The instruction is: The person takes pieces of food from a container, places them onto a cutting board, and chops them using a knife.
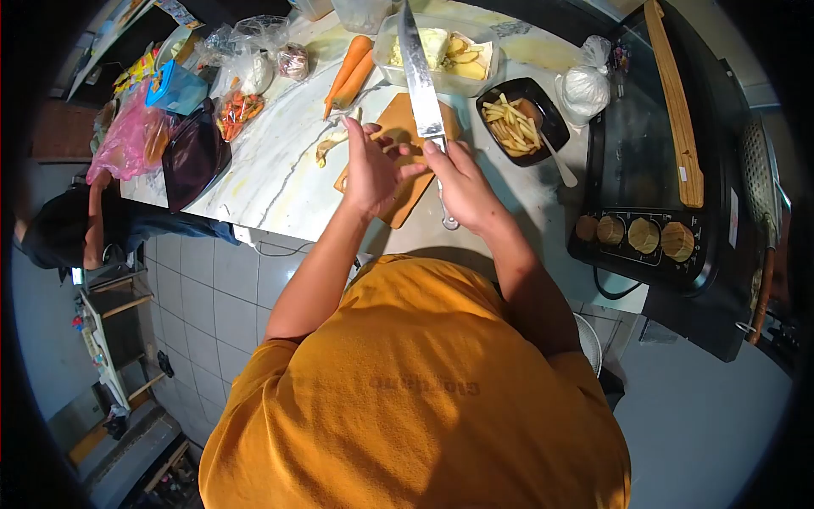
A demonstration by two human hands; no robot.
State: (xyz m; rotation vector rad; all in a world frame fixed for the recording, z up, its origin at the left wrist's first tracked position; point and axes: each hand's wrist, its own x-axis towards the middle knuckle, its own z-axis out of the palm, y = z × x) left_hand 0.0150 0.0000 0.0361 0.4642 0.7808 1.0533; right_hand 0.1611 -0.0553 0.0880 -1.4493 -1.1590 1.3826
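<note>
Near the counter's (271,178) front edge, the right hand (465,187) grips a knife (421,85), the left hand (373,176) spreads, seemingly empty; pale strips (507,125) are cut, carrots (348,66) whole.

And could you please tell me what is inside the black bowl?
The black bowl holds pale cut sticks, with a metal utensil leaning out over its edge. The bottom beneath the sticks is covered, so anything under them is hidden.
</note>
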